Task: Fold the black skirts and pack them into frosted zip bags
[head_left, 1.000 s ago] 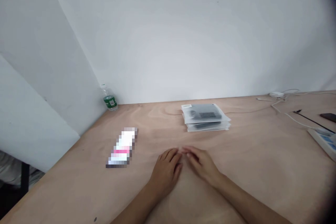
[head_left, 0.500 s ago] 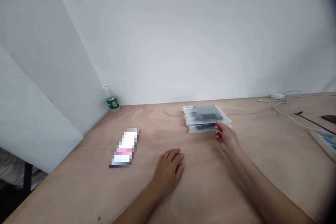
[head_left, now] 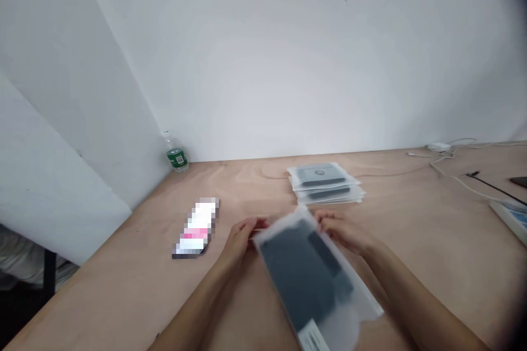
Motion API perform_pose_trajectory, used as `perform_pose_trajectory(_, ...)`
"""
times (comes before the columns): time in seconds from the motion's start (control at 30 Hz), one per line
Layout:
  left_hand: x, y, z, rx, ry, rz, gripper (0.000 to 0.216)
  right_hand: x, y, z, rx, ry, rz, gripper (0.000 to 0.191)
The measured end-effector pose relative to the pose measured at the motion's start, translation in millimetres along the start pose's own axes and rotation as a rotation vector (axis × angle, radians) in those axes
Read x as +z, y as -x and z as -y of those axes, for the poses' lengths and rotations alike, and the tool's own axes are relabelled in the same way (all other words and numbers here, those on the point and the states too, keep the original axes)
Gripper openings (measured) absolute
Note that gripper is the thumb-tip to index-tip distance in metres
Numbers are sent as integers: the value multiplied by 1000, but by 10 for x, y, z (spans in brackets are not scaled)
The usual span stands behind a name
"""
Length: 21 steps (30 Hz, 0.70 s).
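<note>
Frosted pouch [head_left: 307,279] — left hand [head_left: 241,240], right hand [head_left: 341,233], fingers clamped on it — over plywood table [head_left: 424,241], white wall [head_left: 288,60] beyond.

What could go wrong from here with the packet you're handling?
The frosted plastic sleeve is held only near its far end by the left hand and right hand, so its unsupported lower end could sag or slip. Moving it left might hit the pixelated package; moving it forward might knock the stacked sleeves, which could slide.
</note>
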<state>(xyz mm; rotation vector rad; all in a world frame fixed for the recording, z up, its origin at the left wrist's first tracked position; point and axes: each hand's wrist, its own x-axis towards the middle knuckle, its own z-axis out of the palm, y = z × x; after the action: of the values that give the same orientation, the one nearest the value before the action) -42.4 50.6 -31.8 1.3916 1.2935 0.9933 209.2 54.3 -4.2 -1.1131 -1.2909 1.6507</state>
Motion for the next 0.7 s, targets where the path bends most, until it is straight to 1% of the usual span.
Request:
perform_pose_trajectory(0.07,57,46,-45,-31,28,86,49,133,-7,-38,61,132,168,7)
perform_pose_trajectory(0.1,95,70,-59,-38,30,125,46,187,-15,-55,71,188,229,8)
perform_pose_trajectory(0.17,170,109,-69,-34,16,179,39,277,-37,-85,50,277,288,8)
perform_pose_trajectory(0.2,202,123,-67,-26,6,193,37,317,-52,-102,19,312,285,7)
perform_pose_trajectory(0.27,252,145,-58,-5,-13,203,36,399,-86,-139,-68,369,233,4)
perform_pose_trajectory(0.37,308,178,-48,22,-45,203,35,515,-141,-193,-173,441,145,14)
perform_pose_trajectory(0.47,328,200,-51,26,-91,162,33,553,-162,-201,-188,498,158,21)
perform_pose_trajectory(0.53,288,184,-52,20,-121,106,32,505,-143,-170,-165,520,197,23)
perform_pose_trajectory(0.6,190,139,-47,11,-142,32,32,396,-104,-126,-127,530,233,24)
perform_pose_trajectory(0.7,-12,40,-30,-7,-158,-92,32,164,-31,-73,-46,523,258,23)
